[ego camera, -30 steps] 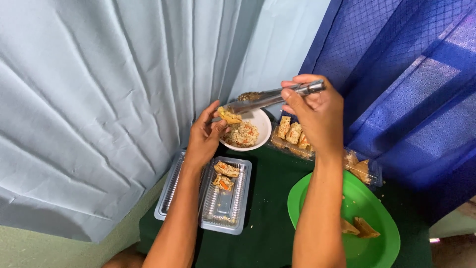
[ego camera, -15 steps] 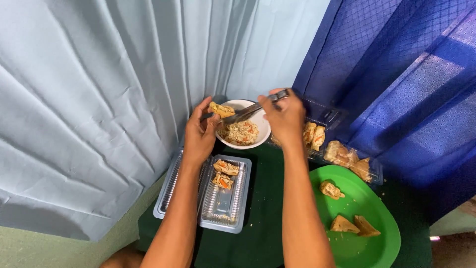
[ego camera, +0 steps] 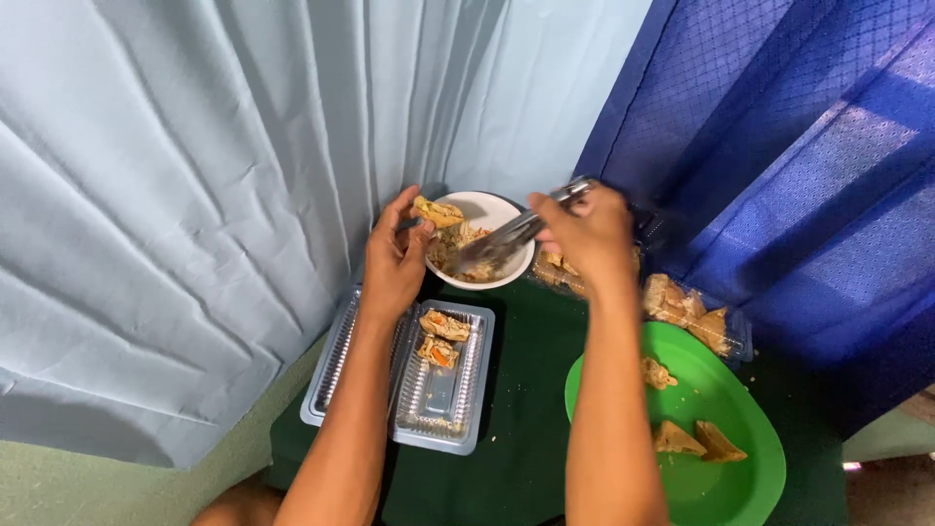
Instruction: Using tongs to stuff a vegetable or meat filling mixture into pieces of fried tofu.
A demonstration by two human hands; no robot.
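Tongs (ego camera: 506,237) metal, blurred, over bowl (ego camera: 499,207).

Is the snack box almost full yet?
Not yet. Two filled pieces already lie in the clear box, with room left. The left hand holds another piece over the white bowl, and the right hand scoops filling with tongs.

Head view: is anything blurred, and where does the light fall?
Head view: the right hand and its metal tongs are smeared by motion; the left hand, white bowl and clear tray stay fairly sharp. Bright patches streak the blue curtain; the dark green cloth lies dim.
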